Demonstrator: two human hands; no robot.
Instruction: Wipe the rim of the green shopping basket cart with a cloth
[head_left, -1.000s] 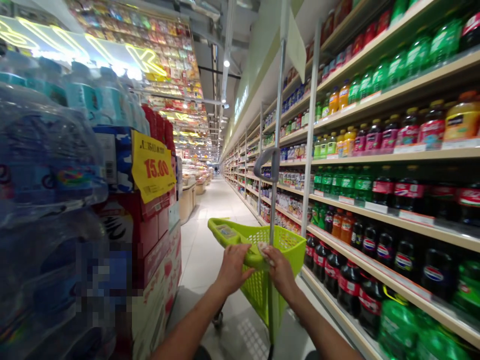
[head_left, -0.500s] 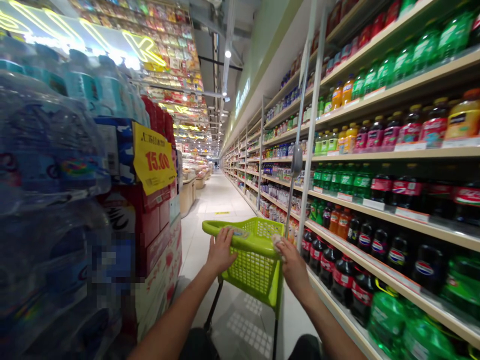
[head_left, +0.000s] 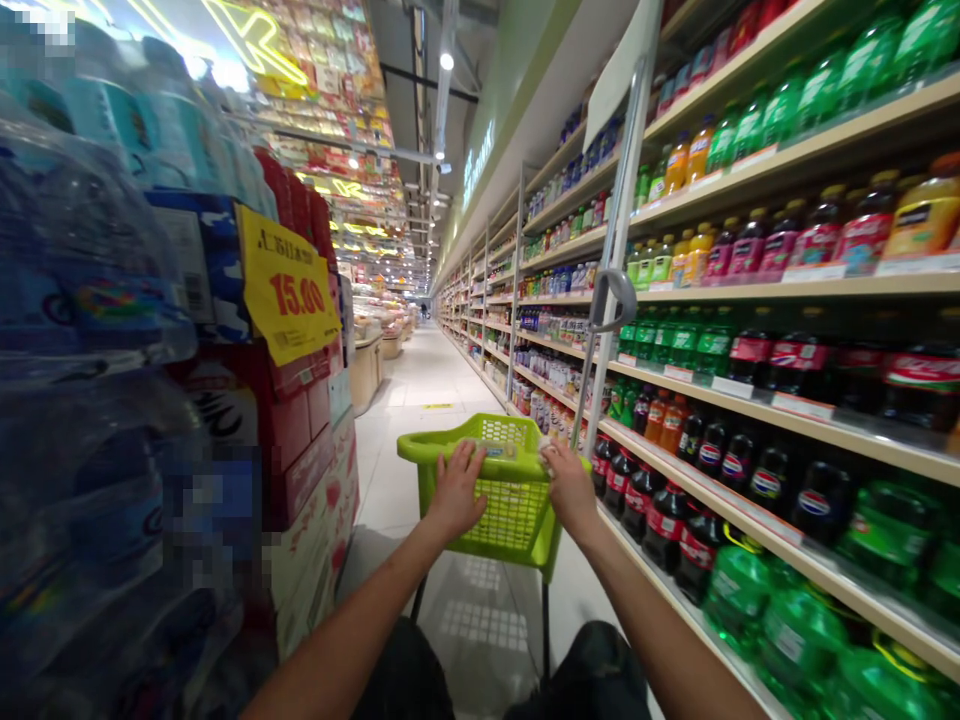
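A lime-green plastic shopping cart (head_left: 517,520) with dark legs stands in front of me, its mesh basket facing me. My left hand (head_left: 456,490) rests over the handle bar (head_left: 420,446), fingers across the top and thumb on the near side. At the right end of the handle, my right hand (head_left: 570,485) is closed, pinching a small crumpled white wipe (head_left: 549,452) against it. A printed label (head_left: 502,451) lies on the handle between my hands. The palm sides of both hands are hidden.
Shelves (head_left: 787,390) of bottled drinks line the right side. On the left, stacked cartons (head_left: 300,430) and wrapped water bottles (head_left: 97,260) rise close by, with a yellow price sign (head_left: 289,285). A pale tiled aisle (head_left: 420,375) runs ahead, past wooden display stands (head_left: 367,370).
The view has shifted slightly forward past the stacked goods. Both hands stay at the handle; my right hand has moved slightly left and up with the white wipe.
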